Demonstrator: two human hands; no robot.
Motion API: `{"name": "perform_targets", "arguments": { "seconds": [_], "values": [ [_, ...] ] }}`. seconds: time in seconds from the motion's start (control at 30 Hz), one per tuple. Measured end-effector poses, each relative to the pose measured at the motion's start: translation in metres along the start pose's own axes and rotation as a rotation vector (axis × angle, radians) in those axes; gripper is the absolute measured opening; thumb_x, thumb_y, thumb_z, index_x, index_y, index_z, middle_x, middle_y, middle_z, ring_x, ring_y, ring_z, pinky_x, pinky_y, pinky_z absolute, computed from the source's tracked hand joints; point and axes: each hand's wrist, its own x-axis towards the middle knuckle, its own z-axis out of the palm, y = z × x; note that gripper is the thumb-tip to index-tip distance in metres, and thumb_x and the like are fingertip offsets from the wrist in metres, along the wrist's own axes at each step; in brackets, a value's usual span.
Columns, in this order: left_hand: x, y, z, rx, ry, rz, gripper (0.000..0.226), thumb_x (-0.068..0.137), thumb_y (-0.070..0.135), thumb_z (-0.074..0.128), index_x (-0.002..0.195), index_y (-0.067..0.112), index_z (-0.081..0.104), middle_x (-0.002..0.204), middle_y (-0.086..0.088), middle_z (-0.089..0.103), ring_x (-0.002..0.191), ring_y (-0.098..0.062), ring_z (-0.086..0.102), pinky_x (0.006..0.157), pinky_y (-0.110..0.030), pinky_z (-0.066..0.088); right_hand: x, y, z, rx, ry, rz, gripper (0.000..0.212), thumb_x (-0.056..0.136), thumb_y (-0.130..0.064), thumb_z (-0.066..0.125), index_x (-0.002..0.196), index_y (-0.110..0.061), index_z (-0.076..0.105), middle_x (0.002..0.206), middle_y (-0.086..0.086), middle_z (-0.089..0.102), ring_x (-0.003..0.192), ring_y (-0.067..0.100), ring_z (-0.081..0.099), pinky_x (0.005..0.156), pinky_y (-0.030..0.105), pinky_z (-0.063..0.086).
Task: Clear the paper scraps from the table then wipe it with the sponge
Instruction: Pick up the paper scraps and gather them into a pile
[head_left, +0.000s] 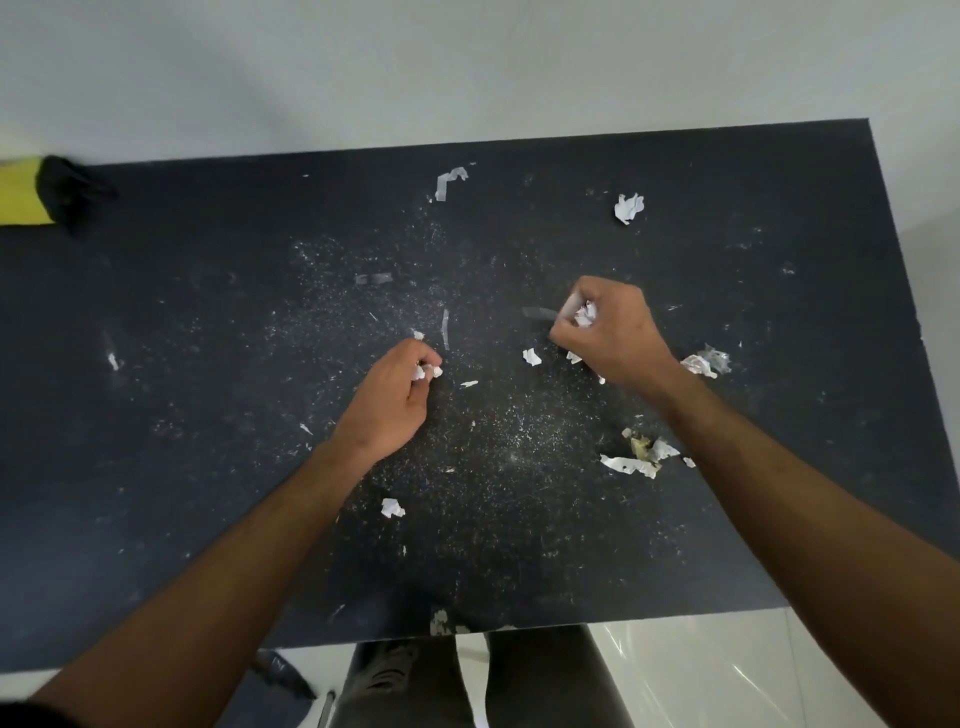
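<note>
On the dark bench (208, 312), my left hand (387, 400) and right hand (615, 332) each grip crumpled paper scraps (586, 314); a thin strip (445, 329) between them runs near-to-far.

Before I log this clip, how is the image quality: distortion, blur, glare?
Head view: wide-angle bowing bends the table edges; the yellow object at far left is soft; glare on the glossy floor; both hands, left hand and right hand, and the paper scraps read sharply.

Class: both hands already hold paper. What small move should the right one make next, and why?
Probably the right hand, closed on crumpled paper, should dip to the white scrap lying just beside it on the table: it is the nearest loose piece.
</note>
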Motion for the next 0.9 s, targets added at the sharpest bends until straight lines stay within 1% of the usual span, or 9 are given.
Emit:
{"name": "perform_targets", "arguments": {
  "seconds": [0.13, 0.23, 0.3, 0.4, 0.57, 0.63, 0.73, 0.8, 0.9],
  "values": [
    [0.016, 0.006, -0.003, 0.047, -0.004, 0.005, 0.028, 0.108, 0.018, 0.041, 0.133, 0.012, 0.053, 0.125, 0.000, 0.060, 0.103, -0.008, 0.055, 0.088, -0.020, 0.041, -0.011, -0.006, 0.005, 0.008, -0.062, 0.026, 0.006, 0.083, -0.014, 0.068, 0.084, -0.017, 0.063, 0.073, -0.001, 0.067, 0.056, 0.010, 0.056, 0.050, 0.032, 0.051],
    [0.026, 0.009, -0.003, 0.107, 0.001, 0.029, 0.034, 0.107, 0.021, 0.045, 0.139, 0.010, 0.050, 0.129, -0.009, 0.060, 0.103, -0.016, 0.059, 0.091, -0.031, 0.048, -0.021, -0.004, 0.016, -0.090, -0.095, 0.005, 0.012, 0.088, -0.025, 0.072, 0.090, -0.022, 0.061, 0.083, -0.004, 0.066, 0.069, 0.011, 0.062, 0.058, 0.030, 0.054],
    [0.033, 0.009, -0.003, 0.146, -0.009, 0.030, 0.038, 0.106, 0.026, 0.050, 0.141, 0.010, 0.049, 0.132, -0.010, 0.059, 0.110, -0.021, 0.060, 0.094, -0.034, 0.048, -0.024, -0.002, 0.029, -0.199, -0.108, -0.029, 0.015, 0.091, -0.029, 0.072, 0.095, -0.020, 0.060, 0.093, -0.004, 0.063, 0.081, 0.013, 0.059, 0.070, 0.029, 0.052],
    [0.038, 0.007, -0.004, 0.193, -0.032, 0.047, 0.045, 0.103, 0.031, 0.057, 0.143, 0.014, 0.049, 0.134, -0.008, 0.059, 0.119, -0.024, 0.059, 0.101, -0.038, 0.047, -0.027, 0.002, 0.052, -0.301, -0.113, -0.069, 0.010, 0.094, -0.019, 0.066, 0.099, -0.016, 0.058, 0.103, 0.002, 0.061, 0.090, 0.020, 0.058, 0.079, 0.035, 0.050],
    [0.042, 0.000, -0.009, 0.208, -0.050, 0.091, 0.049, 0.103, 0.031, 0.057, 0.148, 0.014, 0.049, 0.124, -0.006, 0.062, 0.113, -0.023, 0.060, 0.098, -0.042, 0.051, -0.032, 0.012, 0.069, -0.269, -0.062, -0.061, 0.015, 0.090, 0.002, 0.055, 0.093, -0.012, 0.056, 0.098, 0.006, 0.060, 0.084, 0.023, 0.055, 0.072, 0.033, 0.044],
    [0.046, -0.002, -0.011, 0.214, -0.056, 0.110, 0.043, 0.103, 0.030, 0.057, 0.142, 0.014, 0.056, 0.115, -0.005, 0.062, 0.105, -0.023, 0.062, 0.091, -0.043, 0.053, -0.033, 0.015, 0.073, -0.251, -0.017, -0.078, 0.016, 0.089, 0.003, 0.055, 0.094, -0.012, 0.056, 0.097, 0.006, 0.060, 0.084, 0.023, 0.055, 0.073, 0.036, 0.046],
    [0.052, -0.003, -0.012, 0.220, -0.009, 0.139, 0.025, 0.103, 0.026, 0.058, 0.120, 0.013, 0.070, 0.105, -0.003, 0.061, 0.094, -0.022, 0.062, 0.084, -0.045, 0.054, -0.035, 0.019, 0.078, -0.236, 0.031, -0.094, 0.021, 0.084, 0.006, 0.056, 0.095, -0.012, 0.055, 0.096, 0.006, 0.060, 0.083, 0.023, 0.056, 0.073, 0.036, 0.047],
    [0.056, -0.002, -0.009, 0.223, 0.017, 0.143, 0.019, 0.103, 0.025, 0.056, 0.106, 0.014, 0.071, 0.101, -0.001, 0.059, 0.090, -0.020, 0.060, 0.082, -0.042, 0.054, -0.036, 0.021, 0.079, -0.227, 0.050, -0.098, 0.024, 0.083, 0.006, 0.056, 0.096, -0.014, 0.054, 0.095, 0.005, 0.060, 0.083, 0.023, 0.056, 0.073, 0.036, 0.048],
    [0.060, 0.001, -0.002, 0.236, 0.006, 0.117, 0.019, 0.106, 0.025, 0.050, 0.103, 0.012, 0.063, 0.103, -0.001, 0.054, 0.089, -0.017, 0.056, 0.082, -0.035, 0.048, -0.037, 0.023, 0.081, -0.206, 0.068, -0.104, 0.026, 0.083, 0.007, 0.055, 0.095, -0.016, 0.053, 0.094, 0.004, 0.059, 0.083, 0.021, 0.055, 0.073, 0.037, 0.049]
  ]
}}
